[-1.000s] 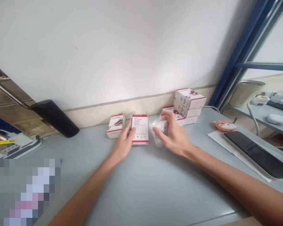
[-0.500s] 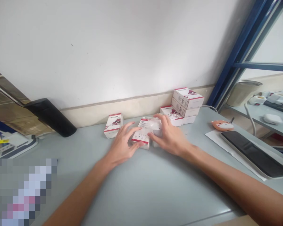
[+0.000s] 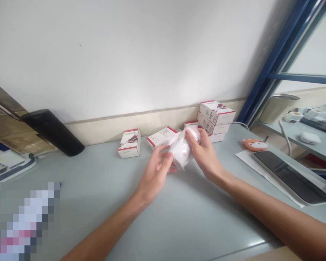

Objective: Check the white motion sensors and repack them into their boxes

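A white item in clear plastic wrap is held up between my two hands above the grey table. My right hand grips its right side, thumb on top. My left hand has thumb and fingers around its lower left corner. Behind them a white and red box lies flat on the table. Another white and red box sits to its left. Similar boxes are stacked at the back right, one of them partly hidden by my right hand.
A black cylinder leans at the back left. On the right are an orange animal-faced object and a phone-like device on white paper. A wall closes off the back; a blue frame stands at right.
The wrapped item has been lifted off the table by my right hand, and my left hand has moved from the middle box to it. That box now lies turned and farther back.
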Tool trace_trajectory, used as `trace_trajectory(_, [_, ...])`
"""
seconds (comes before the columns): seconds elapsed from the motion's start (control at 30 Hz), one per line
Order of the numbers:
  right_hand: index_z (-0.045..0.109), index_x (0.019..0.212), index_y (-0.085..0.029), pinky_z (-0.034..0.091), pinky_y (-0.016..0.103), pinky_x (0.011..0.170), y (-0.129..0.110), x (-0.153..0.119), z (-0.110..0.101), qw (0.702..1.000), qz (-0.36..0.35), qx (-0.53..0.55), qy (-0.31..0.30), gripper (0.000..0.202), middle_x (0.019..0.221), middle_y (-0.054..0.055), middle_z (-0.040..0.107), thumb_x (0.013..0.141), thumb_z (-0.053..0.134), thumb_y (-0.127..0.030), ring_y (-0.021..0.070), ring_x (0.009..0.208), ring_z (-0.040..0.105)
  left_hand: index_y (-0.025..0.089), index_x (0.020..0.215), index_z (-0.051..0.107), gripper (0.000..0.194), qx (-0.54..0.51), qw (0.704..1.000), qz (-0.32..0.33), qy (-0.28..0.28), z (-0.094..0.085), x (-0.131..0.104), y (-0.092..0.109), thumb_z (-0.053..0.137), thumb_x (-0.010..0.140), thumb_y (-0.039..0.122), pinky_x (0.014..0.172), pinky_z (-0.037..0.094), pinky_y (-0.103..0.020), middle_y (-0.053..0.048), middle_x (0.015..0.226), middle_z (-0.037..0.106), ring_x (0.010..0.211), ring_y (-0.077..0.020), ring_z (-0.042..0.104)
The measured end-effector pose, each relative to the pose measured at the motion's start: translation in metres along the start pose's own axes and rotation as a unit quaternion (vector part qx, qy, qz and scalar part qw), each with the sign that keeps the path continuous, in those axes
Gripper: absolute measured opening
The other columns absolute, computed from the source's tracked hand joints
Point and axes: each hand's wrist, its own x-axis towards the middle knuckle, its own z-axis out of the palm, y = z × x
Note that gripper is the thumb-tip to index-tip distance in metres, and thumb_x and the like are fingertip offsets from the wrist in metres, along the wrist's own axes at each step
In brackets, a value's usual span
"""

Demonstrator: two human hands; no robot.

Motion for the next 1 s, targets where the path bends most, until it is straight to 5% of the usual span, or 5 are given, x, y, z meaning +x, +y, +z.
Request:
trace_trajectory(0.13, [0.059,0.124,-0.026,0.060,0.038,0.074,-0.004,-0.003,-0.002,0.998,0.011,0.015,-0.067,0.049,0.112,0.008,0.071,0.098,0.055,-0.067,0.0224,0.089,0.069,0.022,0.145,0.058,0.057,-0.204,0.968,-0.120,-0.080,0.007,0.002,-0.007,0.063,0.100,0.057,0.096,0.060,-0.045,-0.015,0.129,0.073,0.101,-0.0267,0.075])
trace_trajectory(0.27, [0.069,0.107,-0.025,0.058,0.034,0.073,-0.013,-0.004,-0.007,0.972,-0.182,-0.112,-0.101,0.024,0.110,0.007,0.072,0.094,0.069,-0.046,0.0213,0.090,0.068,0.023,0.141,0.064,0.052,-0.301,0.936,-0.167,-0.071,-0.008,0.012,-0.008,0.058,0.103,0.057,0.094,0.060,-0.041,-0.012,0.132,0.073,0.096,-0.0235,0.076])
trace_trajectory(0.6, [0.052,0.112,-0.030,0.056,0.032,0.061,-0.031,0.027,-0.033,0.944,-0.288,0.008,0.160,0.030,0.101,0.002,0.062,0.093,0.072,-0.041,0.0168,0.076,0.067,0.022,0.138,0.060,0.047,-0.282,0.937,-0.183,-0.092,-0.013,0.007,-0.001,0.075,0.094,0.025,0.097,0.060,-0.046,-0.014,0.134,0.072,0.101,-0.0286,0.079])
trace_trajectory(0.8, [0.047,0.104,-0.025,0.058,0.032,0.071,-0.041,0.081,0.025,0.990,-0.103,-0.100,0.003,0.025,0.101,0.004,0.068,0.099,0.052,-0.049,0.0190,0.087,0.072,0.022,0.145,0.055,0.052,-0.339,0.919,-0.187,-0.074,-0.017,0.013,-0.001,0.069,0.095,0.029,0.097,0.058,-0.047,-0.016,0.138,0.071,0.114,-0.0325,0.075])
trace_trajectory(1.0, [0.066,0.102,-0.015,0.045,0.054,0.106,-0.021,0.121,0.089,0.943,-0.084,-0.312,-0.082,0.030,0.127,0.023,0.068,0.090,0.071,-0.042,0.0394,0.127,0.059,0.018,0.136,0.066,0.043,-0.366,0.904,-0.208,-0.068,-0.017,0.014,0.005,0.062,0.098,0.038,0.082,0.056,-0.040,-0.015,0.140,0.070,0.102,-0.0302,0.075])
